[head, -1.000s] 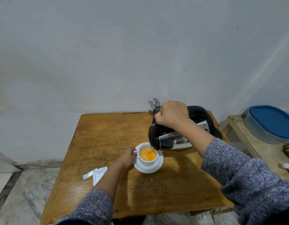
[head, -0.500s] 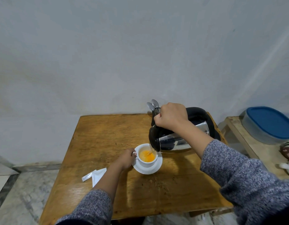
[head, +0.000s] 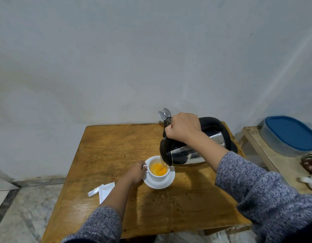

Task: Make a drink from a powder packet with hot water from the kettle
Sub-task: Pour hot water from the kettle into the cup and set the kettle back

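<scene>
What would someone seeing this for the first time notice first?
The steel kettle, tipped steeply in the right hand over the right side of the wooden table, pouring into a white cup of bright orange liquid. The cup sits on a saucer near the table's middle, steadied by the left hand at its handle. A torn white packet lies near the left front edge.

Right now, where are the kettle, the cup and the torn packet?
kettle [head: 192, 153]: head view, on its shiny steel side below the wrist.
cup [head: 158, 178]: head view, on its white front wall under the orange drink.
torn packet [head: 106, 190]: head view, on the white sachet's flat middle.
</scene>
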A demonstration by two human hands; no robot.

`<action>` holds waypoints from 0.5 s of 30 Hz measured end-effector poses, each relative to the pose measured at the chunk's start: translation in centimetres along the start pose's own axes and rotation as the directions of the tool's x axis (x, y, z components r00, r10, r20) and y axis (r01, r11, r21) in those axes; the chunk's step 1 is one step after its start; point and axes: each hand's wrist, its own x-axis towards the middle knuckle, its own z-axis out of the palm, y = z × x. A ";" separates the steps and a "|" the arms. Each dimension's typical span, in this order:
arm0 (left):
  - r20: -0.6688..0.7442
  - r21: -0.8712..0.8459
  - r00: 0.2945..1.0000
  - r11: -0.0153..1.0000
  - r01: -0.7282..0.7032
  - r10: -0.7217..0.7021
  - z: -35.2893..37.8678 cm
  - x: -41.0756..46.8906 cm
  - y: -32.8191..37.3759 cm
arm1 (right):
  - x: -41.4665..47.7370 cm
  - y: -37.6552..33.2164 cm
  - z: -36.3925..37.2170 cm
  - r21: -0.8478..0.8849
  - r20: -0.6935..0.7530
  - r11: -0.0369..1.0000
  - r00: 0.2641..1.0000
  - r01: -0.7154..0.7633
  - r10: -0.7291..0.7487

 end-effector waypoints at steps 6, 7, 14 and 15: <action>-0.006 0.004 1.000 1.000 -0.005 0.005 0.0 -0.1 0.0 | 0.0 -0.2 -0.4 0.014 0.022 1.000 1.000 0.012 -0.012; -0.006 0.005 1.000 1.000 -0.004 0.004 0.0 -0.1 0.1 | 0.1 -0.2 -0.4 0.015 0.023 1.000 1.000 0.009 -0.009; -0.003 0.022 1.000 1.000 -0.011 0.011 -0.1 0.0 -0.2 | 0.5 -0.1 -0.1 0.005 0.006 0.999 0.999 0.034 -0.035; -0.001 0.019 1.000 1.000 -0.009 0.009 -0.1 0.0 -0.2 | 0.5 -0.1 -0.2 0.002 0.009 0.999 0.999 0.037 -0.037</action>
